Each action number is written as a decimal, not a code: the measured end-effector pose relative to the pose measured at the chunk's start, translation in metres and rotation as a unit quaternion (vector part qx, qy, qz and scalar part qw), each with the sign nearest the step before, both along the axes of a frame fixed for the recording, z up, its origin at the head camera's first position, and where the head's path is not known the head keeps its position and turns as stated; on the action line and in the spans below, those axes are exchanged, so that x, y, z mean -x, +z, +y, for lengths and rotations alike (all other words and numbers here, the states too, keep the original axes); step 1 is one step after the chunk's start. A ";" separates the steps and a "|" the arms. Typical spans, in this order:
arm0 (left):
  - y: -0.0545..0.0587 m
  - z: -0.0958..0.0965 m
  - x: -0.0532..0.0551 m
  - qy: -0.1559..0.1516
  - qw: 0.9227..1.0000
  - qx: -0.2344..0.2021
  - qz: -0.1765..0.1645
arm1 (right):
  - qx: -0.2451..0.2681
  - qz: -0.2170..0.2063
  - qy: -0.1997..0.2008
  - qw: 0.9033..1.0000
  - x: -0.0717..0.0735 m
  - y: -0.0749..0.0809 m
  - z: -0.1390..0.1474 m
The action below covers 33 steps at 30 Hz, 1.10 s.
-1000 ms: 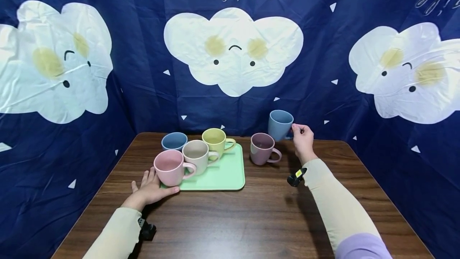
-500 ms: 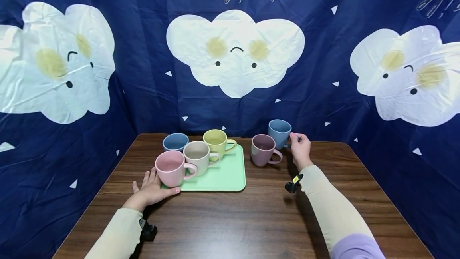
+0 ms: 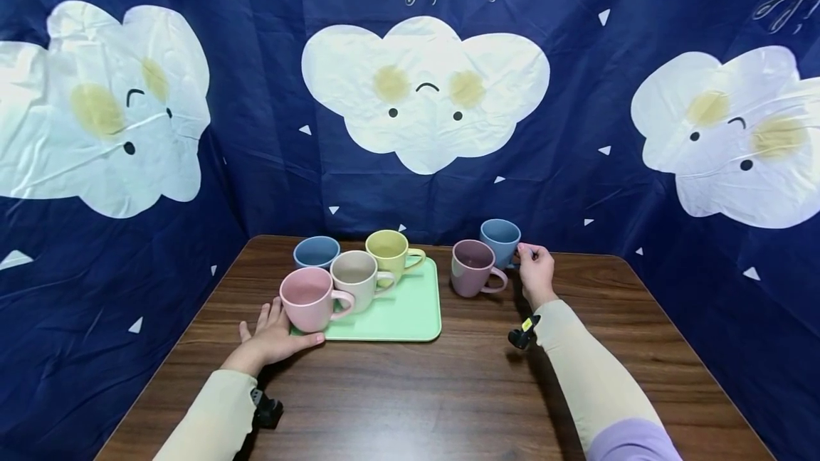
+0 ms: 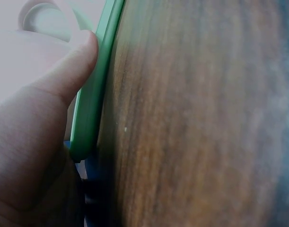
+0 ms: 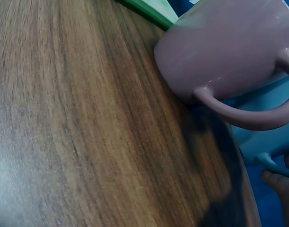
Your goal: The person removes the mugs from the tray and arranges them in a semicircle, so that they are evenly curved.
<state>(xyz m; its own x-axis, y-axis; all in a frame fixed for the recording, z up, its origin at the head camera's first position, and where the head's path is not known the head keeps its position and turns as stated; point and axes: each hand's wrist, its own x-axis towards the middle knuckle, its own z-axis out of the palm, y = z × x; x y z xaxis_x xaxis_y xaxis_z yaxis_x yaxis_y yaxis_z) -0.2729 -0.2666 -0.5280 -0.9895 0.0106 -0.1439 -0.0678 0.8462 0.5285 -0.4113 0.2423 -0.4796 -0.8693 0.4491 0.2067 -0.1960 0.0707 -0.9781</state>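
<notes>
In the head view, my right hand (image 3: 537, 276) pinches the handle of a blue mug (image 3: 506, 253), upright at the back right of the table. Just in front and to its left stands a mauve mug (image 3: 470, 277). The right wrist view shows the blue mug's handle (image 5: 274, 165) at my fingers, partly behind the mauve one. My left hand (image 3: 272, 336) lies with spread fingers at the near left corner of a green tray (image 3: 410, 315), beside a pink mug (image 3: 306, 310). Its thumb (image 4: 80, 59) rests along the tray's edge.
On the tray's left part, a beige mug (image 3: 352, 290) and a yellow mug (image 3: 387, 258) stand close to the pink one. Another blue mug (image 3: 315, 255) is at the back left, its lower part hidden. A dark blue curtain (image 3: 269, 162) surrounds the brown wooden table (image 3: 397, 397).
My right hand has lowered the blue mug from above the back of the table to just behind the mauve mug. My left hand has stayed at the tray's corner.
</notes>
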 end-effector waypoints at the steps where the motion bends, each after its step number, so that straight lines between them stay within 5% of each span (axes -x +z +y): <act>1: 0.000 0.000 0.000 0.000 1.000 0.000 -0.001 | -0.001 -0.004 0.000 1.000 0.000 -0.001 0.000; 17: 0.011 0.004 -0.002 -0.002 1.000 -0.004 -0.006 | 0.009 -0.006 -0.024 1.000 0.001 -0.015 -0.004; 33: 0.005 0.000 -0.002 0.000 1.000 0.003 -0.004 | 0.037 -0.027 0.017 0.999 -0.003 -0.017 -0.001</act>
<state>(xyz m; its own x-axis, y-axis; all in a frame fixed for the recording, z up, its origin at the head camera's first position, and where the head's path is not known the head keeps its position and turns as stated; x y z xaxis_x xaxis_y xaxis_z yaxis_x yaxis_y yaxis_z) -0.2707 -0.2663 -0.5235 -0.9885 0.0095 -0.1510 -0.0718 0.8488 0.5238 -0.4078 0.2413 -0.4962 -0.8934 0.4311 0.1266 -0.1439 -0.0076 -0.9896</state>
